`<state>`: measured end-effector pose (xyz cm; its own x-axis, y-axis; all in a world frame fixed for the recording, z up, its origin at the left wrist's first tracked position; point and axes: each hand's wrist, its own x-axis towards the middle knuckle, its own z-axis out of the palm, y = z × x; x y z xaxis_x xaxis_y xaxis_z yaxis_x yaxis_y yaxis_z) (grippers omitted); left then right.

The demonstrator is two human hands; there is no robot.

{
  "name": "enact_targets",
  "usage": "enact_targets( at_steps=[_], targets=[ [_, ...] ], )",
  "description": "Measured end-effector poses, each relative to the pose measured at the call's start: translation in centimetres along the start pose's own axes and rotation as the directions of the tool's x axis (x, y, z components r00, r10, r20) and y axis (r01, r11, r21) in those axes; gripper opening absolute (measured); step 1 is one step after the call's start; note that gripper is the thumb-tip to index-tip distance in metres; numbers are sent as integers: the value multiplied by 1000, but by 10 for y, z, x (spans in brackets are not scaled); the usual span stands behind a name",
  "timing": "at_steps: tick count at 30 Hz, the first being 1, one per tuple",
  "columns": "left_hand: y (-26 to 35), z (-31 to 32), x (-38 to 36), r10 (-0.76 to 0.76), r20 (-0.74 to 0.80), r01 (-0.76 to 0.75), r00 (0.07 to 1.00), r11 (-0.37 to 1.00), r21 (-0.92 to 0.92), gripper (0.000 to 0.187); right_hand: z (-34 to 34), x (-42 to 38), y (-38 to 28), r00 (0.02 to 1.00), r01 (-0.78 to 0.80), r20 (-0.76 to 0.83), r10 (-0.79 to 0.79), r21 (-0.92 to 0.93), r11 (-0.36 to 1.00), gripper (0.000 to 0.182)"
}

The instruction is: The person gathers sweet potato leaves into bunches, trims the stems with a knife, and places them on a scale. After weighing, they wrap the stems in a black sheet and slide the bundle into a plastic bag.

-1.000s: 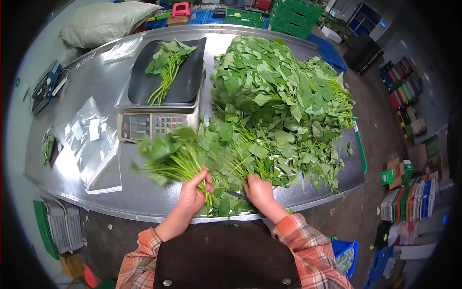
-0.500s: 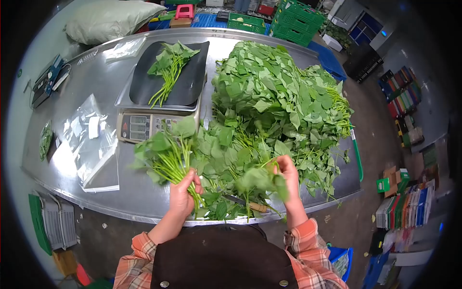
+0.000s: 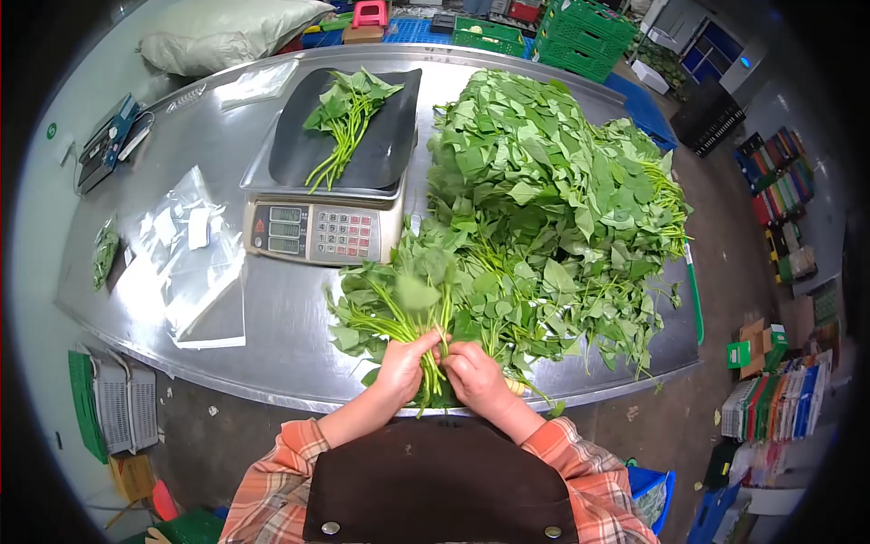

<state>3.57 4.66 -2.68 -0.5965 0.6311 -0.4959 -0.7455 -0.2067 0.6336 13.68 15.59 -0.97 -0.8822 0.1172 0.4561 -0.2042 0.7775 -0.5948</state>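
A bunch of green leafy stems (image 3: 390,317) is gripped in my left hand (image 3: 401,370), low over the table's front edge. My right hand (image 3: 480,381) touches it at the stems, its fingers closed on stems of the same greens. Behind and to the right rises a large heap of leafy greens (image 3: 526,154). A smaller bunch (image 3: 348,122) lies on the dark tray (image 3: 390,136) of a scale (image 3: 317,231). A knife handle (image 3: 515,386) shows partly beside my right hand.
Clear plastic bags (image 3: 195,263) lie on the metal table (image 3: 290,308) at left, with a small bagged bunch (image 3: 105,254) beyond. A sealing device (image 3: 111,145) stands at the far left. Green crates (image 3: 584,36) are stacked behind the table.
My left hand has moved right with its bunch, and my right hand has come in from the right to meet it. The whole view has shifted slightly.
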Motion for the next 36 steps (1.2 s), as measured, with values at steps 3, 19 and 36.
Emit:
enact_targets(
  at_steps=[3, 19, 36],
  targets=[
    [-1, -3, 2, -28, 28, 26, 999, 998, 62, 14, 2, -8, 9, 996, -82, 50, 78, 77, 994, 20],
    [1, 0, 3, 71, -133, -64, 989, 996, 61, 7, 6, -12, -3, 817, -501, 125, 563, 636, 587, 18],
    [-3, -9, -5, 166, 100, -171, 981, 984, 47, 18, 8, 20, 0, 826, -539, -15, 564, 275, 797, 16]
  ],
)
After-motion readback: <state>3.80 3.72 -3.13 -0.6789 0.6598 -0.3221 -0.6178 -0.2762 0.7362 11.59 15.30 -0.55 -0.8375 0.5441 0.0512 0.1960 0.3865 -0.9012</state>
